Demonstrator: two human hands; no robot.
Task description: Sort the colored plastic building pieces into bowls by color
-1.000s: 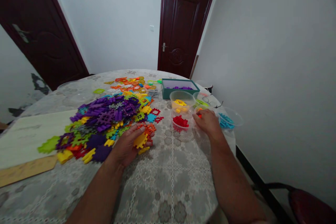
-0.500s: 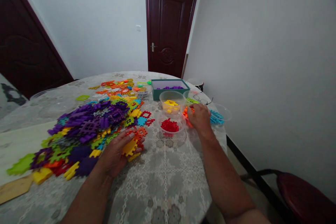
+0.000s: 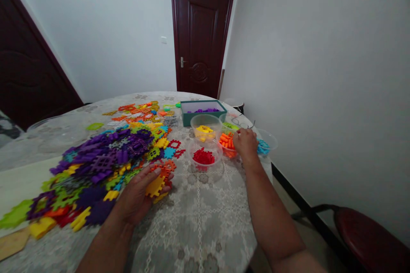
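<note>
Since a second ago, the right hand point(image 3: 246, 143) has shifted off the middle of the orange bowl point(image 3: 224, 150) to its right side, leaving most of the orange pieces point(image 3: 226, 140) in plain sight; the left hand point(image 3: 138, 194) has kept its hold, and the whole view has swung a little to the right. Right fingers are curled in at the bowl's edge, and whether they grip anything cannot be told. Left thumb and fingers are clamped on a yellow gear point(image 3: 156, 186), with orange gears point(image 3: 169, 165) beside it in the same grasp, above the tablecloth point(image 3: 182, 222) and at the near right edge of a mixed pile point(image 3: 112, 153), mostly purple on top. Just left of the orange bowl stands the red bowl point(image 3: 194, 148), with the yellow bowl point(image 3: 206, 120) behind it. Blue pieces point(image 3: 263, 147) lie in a clear bowl to the right of the right hand. Farther back, a green box point(image 3: 186, 120) holds purple pieces point(image 3: 205, 110).
</note>
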